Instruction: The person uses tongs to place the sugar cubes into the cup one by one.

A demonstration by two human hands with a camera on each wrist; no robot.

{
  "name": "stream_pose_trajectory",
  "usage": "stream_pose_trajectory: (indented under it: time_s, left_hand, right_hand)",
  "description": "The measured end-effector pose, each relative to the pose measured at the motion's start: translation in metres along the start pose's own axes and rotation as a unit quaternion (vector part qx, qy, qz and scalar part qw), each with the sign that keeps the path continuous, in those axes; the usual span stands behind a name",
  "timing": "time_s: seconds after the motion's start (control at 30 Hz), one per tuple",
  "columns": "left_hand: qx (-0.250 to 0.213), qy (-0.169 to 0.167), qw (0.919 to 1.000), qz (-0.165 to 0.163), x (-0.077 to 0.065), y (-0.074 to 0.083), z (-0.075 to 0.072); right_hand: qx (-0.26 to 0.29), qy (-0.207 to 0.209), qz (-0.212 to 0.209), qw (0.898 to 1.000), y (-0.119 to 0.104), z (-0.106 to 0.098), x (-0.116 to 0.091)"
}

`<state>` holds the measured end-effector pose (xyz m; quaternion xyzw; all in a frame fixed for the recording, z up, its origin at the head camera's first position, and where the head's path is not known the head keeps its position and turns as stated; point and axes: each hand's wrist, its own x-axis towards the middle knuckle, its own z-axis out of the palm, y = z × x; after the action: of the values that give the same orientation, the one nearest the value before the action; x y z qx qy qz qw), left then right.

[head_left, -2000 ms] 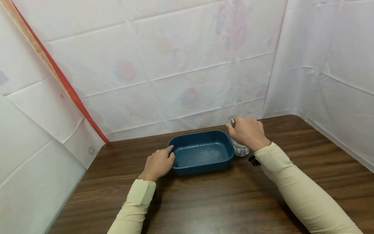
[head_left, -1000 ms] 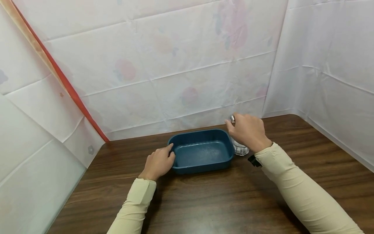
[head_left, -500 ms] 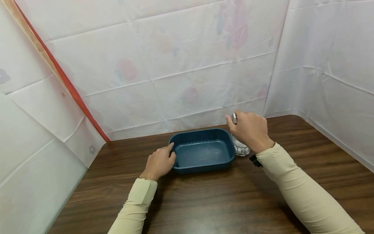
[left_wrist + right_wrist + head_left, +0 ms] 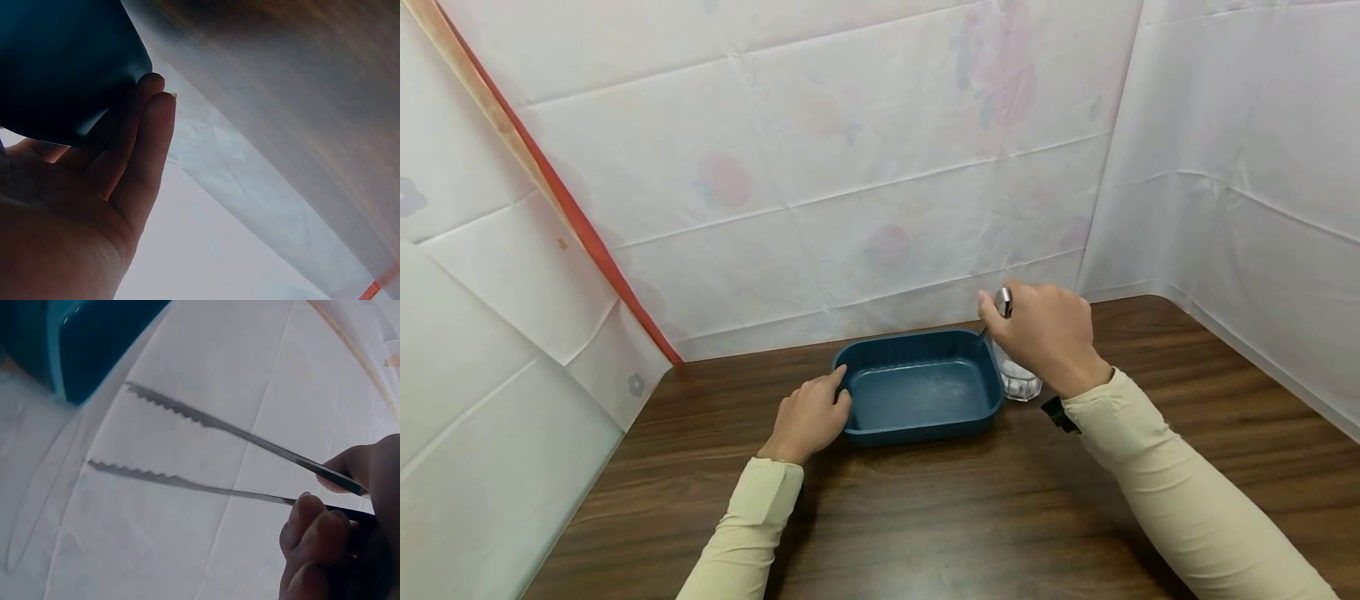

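Observation:
My left hand (image 4: pixel 808 417) holds the left end of a dark blue rectangular basin (image 4: pixel 917 429). In the left wrist view, its fingers (image 4: pixel 147 144) lie against the basin's outer wall. My right hand (image 4: pixel 1045 337) grips metal tongs (image 4: pixel 250 438) above the basin's right end, where a clear glass (image 4: pixel 1021 387) with whitish contents stands close beside the rim. The right wrist view shows the two toothed arms of the tongs spread apart with nothing between their tips. From the head view, most of the tongs and part of the glass are hidden by my right hand.
The brown wood-grain table (image 4: pixel 880 517) reaches back to a white patterned sheet (image 4: pixel 850 167) hung close behind the basin. Further sheets enclose the left and right sides. A red and tan strip (image 4: pixel 580 221) slants down to the table's back left corner.
My right hand has risen a little and shifted slightly right with the tongs; a piece of them now shows beside the basin's rim. The left hand and basin have stayed nearly still.

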<state>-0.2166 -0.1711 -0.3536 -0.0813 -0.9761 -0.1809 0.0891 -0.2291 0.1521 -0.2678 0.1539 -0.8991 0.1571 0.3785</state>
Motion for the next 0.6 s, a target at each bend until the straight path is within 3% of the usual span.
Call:
stream_pose_trajectory:
  time_s: [0.23,0.6]
  left_hand:
    - [-0.003,0.009,0.9999,0.007,0.0,0.0,0.001]
    - [0.007,0.028,0.9994,0.018,0.0,0.0,0.0]
  right_hand:
    - [0.047,-0.032,0.012,0.998,-0.005,-0.002,0.0]
    - [0.079,-0.092,0.017,0.992,-0.012,0.007,-0.003]
